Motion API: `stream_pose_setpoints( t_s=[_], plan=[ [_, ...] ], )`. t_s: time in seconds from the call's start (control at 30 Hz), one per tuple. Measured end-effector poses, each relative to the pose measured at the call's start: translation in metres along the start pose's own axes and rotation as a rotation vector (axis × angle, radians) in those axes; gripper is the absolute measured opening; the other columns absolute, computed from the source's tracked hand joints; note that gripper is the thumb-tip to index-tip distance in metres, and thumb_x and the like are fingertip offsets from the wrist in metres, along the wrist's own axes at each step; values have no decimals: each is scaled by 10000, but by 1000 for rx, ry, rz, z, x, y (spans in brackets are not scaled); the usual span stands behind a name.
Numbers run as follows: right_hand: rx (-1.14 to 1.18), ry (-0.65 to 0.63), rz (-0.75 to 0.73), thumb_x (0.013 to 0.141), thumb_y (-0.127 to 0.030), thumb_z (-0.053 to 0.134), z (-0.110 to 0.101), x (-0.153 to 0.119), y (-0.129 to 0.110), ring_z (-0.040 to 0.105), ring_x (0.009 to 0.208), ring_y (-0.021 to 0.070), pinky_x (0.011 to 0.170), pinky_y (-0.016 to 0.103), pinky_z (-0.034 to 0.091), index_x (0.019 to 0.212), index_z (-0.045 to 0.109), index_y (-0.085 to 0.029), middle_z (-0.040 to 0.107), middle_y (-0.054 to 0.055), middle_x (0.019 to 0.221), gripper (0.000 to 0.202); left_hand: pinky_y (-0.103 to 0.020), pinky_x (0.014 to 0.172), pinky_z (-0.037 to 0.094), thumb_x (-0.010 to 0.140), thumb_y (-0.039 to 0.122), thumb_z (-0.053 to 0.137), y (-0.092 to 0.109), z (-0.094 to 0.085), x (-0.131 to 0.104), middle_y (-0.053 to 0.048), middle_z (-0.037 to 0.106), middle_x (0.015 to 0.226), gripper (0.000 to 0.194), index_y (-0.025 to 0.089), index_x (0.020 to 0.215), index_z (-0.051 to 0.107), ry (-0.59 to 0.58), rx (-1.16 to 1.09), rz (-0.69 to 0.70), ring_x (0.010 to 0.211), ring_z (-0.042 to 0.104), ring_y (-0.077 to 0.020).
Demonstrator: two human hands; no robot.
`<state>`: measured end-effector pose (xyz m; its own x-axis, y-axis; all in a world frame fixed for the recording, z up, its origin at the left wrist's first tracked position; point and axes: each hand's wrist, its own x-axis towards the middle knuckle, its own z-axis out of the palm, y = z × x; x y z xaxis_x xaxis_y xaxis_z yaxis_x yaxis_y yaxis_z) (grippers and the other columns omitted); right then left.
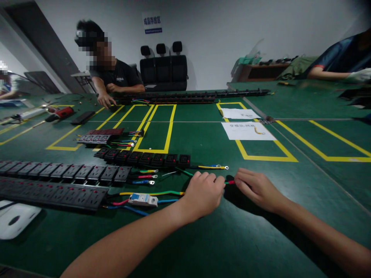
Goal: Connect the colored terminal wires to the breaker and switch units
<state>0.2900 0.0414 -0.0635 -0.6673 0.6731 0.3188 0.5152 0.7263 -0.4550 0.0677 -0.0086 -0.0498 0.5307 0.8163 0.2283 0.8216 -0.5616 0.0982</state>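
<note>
Between my two hands runs a thin green wire [187, 172] with a red sleeve [231, 182] near its right end. My left hand [205, 193] is closed around the wire. The fingers of my right hand [255, 189] pinch it at the red sleeve; the wire's tip is hidden. The wire comes from a row of black socket modules [146, 158] just beyond my left hand. Closer to me on the left lie two long black socket strips [58, 193], with coloured leads. A small white breaker [143, 199] sits on the leads beside my left forearm.
The green table [199, 135] bears yellow tape outlines and two paper sheets [249, 131]. A red power tool [60, 114] lies at the left. Across the table a person [116, 75] reaches onto it; another person's gloved hand [361, 75] is at the right. Long black strips lie behind.
</note>
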Motion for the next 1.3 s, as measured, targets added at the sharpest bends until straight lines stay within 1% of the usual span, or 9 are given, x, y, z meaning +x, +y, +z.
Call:
stream_pose_setpoints(
  t_s=[0.4, 1.07, 1.3],
  plan=[
    [5, -18, 33, 1016, -265, 411, 0, 0, -1, 524, 618, 155, 588, 292, 379, 748, 560, -213, 537, 23, 708, 311, -375, 732, 456, 1045, 248, 429, 0, -1, 1, -64, 658, 904, 180, 171, 1011, 589, -6, -11, 3, 853, 631, -246],
    [-4, -4, 9, 1008, -237, 425, -1, 1, -1, 526, 609, 157, 582, 292, 364, 735, 541, -218, 536, 18, 702, 297, -371, 746, 457, 1043, 247, 444, 0, 0, 1, -69, 667, 918, 168, 171, 1006, 589, -6, -6, -1, 875, 639, -242],
    [-15, -4, -2, 1016, -234, 410, -2, 1, -2, 529, 603, 155, 581, 290, 367, 742, 529, -218, 535, 16, 701, 300, -379, 725, 459, 1041, 245, 438, 0, 1, 0, -65, 663, 897, 180, 171, 1000, 597, 18, -5, 9, 852, 637, -248]
  ],
)
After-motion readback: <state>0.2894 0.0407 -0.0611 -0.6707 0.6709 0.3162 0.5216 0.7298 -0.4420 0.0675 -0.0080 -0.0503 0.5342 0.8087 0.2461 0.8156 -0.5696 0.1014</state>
